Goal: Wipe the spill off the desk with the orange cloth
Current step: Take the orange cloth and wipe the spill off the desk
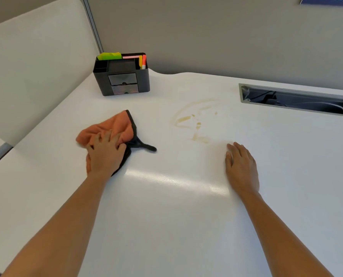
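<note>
Right hand [241,166] lies flat and open on the desk [166,216], holding nothing; left hand [104,154] has fingers curled, gripping the bunched orange cloth [114,126]; spill [194,124] lies beyond, rightward of the cloth, nearer the empty hand; organiser [122,76] farthest.

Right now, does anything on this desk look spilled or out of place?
Yes: a light brown spill smears the white desk between both hands, unwiped. The left hand grips the orange cloth beside it.
</note>
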